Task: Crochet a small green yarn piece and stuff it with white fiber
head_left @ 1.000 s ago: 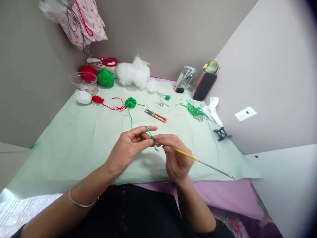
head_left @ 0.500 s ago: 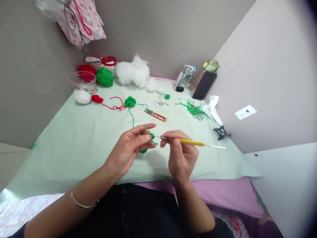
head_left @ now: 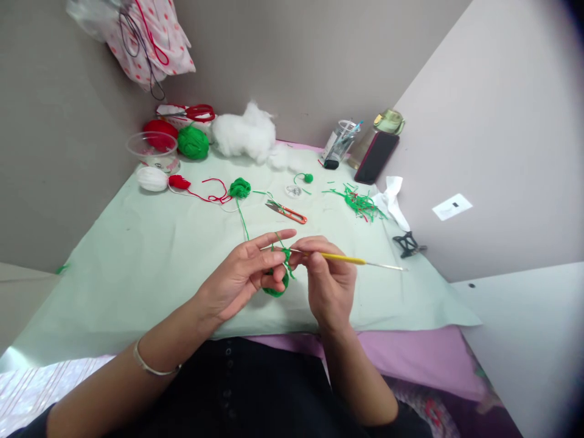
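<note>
My left hand [head_left: 249, 267] pinches a small piece of green crochet work [head_left: 286, 254], and a green strand passes over its raised index finger. My right hand [head_left: 329, 283] grips a crochet hook with a yellow handle [head_left: 342, 258]; the hook's thin tip reaches into the green piece. Below my left fingers hangs or lies a rounder green yarn piece [head_left: 276, 287], partly hidden by them. A green strand runs from my left hand up to a bundle of green yarn [head_left: 239, 188] on the pale cloth.
Orange snips [head_left: 292, 213] lie beyond my hands. Green scraps [head_left: 360, 202], a black stand [head_left: 409, 244], a bottle and a phone [head_left: 378, 158] are on the right. Yarn balls [head_left: 193, 142], a plastic tub [head_left: 152, 146] and white stuffing [head_left: 246, 134] sit at the back left.
My left hand has moved slightly right and my right hand slightly left, bringing them closer together. The hook has shifted left, and more of the lower green piece shows.
</note>
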The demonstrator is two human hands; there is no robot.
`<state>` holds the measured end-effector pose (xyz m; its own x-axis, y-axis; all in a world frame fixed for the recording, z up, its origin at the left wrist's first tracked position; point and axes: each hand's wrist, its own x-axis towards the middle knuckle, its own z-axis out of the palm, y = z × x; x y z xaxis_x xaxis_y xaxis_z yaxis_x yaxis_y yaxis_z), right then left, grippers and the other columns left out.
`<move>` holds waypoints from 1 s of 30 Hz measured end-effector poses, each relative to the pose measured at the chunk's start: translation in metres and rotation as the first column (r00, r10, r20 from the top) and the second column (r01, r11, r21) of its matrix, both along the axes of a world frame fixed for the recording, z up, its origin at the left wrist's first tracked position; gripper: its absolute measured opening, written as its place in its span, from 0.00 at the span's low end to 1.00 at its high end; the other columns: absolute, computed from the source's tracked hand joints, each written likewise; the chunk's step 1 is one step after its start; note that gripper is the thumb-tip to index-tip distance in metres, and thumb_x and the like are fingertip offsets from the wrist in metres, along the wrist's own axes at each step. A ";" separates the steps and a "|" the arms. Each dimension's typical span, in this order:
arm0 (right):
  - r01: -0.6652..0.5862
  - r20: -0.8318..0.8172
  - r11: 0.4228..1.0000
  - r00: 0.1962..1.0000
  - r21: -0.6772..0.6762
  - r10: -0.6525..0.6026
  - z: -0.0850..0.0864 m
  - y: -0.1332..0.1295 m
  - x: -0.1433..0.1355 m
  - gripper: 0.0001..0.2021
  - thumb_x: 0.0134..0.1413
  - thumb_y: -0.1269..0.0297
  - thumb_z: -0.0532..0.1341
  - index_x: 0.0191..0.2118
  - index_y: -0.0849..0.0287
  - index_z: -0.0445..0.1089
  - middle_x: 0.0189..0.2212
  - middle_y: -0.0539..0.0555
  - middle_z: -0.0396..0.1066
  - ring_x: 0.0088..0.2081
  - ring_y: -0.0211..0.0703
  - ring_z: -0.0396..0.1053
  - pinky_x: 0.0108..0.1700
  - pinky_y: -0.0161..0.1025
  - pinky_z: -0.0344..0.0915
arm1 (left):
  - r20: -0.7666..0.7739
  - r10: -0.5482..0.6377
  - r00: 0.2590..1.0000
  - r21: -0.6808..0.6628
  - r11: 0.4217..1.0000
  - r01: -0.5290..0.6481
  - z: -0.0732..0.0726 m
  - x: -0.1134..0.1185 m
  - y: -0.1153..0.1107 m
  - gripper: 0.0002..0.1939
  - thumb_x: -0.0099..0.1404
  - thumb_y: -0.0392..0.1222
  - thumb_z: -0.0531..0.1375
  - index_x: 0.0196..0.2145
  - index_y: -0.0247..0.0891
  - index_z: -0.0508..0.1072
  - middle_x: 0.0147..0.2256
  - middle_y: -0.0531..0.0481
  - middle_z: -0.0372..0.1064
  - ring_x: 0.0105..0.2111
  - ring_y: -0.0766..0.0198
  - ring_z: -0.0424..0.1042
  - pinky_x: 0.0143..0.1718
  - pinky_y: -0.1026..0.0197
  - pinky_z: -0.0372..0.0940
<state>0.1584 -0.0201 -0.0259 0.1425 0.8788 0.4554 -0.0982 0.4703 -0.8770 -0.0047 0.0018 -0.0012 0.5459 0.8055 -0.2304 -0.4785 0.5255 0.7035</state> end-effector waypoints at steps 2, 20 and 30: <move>-0.009 -0.092 0.998 0.996 -0.066 0.003 0.001 0.002 0.001 0.08 0.66 0.56 0.65 0.41 0.52 0.80 0.35 0.52 0.78 0.30 0.40 0.75 0.33 0.40 0.76 | 0.027 -0.034 0.999 -0.018 0.999 0.034 0.001 -0.002 0.002 0.21 0.65 0.38 0.70 0.56 0.38 0.81 0.22 0.54 0.69 0.21 0.70 0.66 0.26 0.68 0.65; 0.077 0.042 0.993 0.996 -0.086 -0.074 0.003 0.001 -0.007 0.08 0.66 0.58 0.65 0.39 0.53 0.80 0.33 0.50 0.74 0.30 0.37 0.70 0.35 0.39 0.70 | -0.095 0.199 0.975 0.195 0.965 -0.178 -0.002 0.010 -0.005 0.08 0.60 0.40 0.74 0.37 0.38 0.82 0.26 0.54 0.74 0.27 0.67 0.73 0.33 0.64 0.76; -0.343 0.156 0.904 0.908 -0.255 0.389 0.011 0.016 -0.006 0.24 0.58 0.55 0.72 0.59 0.48 0.72 0.57 0.56 0.74 0.54 0.45 0.76 0.54 0.45 0.77 | 0.184 0.245 0.952 -0.171 0.962 -0.215 0.024 -0.017 0.006 0.05 0.69 0.29 0.64 0.34 0.32 0.78 0.29 0.52 0.74 0.24 0.74 0.75 0.23 0.77 0.72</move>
<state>0.1528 -0.0045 -0.0151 -0.2815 0.9308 0.2331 -0.0398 0.2314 -0.9720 -0.0220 0.0082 0.0229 0.3969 0.8802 -0.2604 -0.7221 0.4745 0.5034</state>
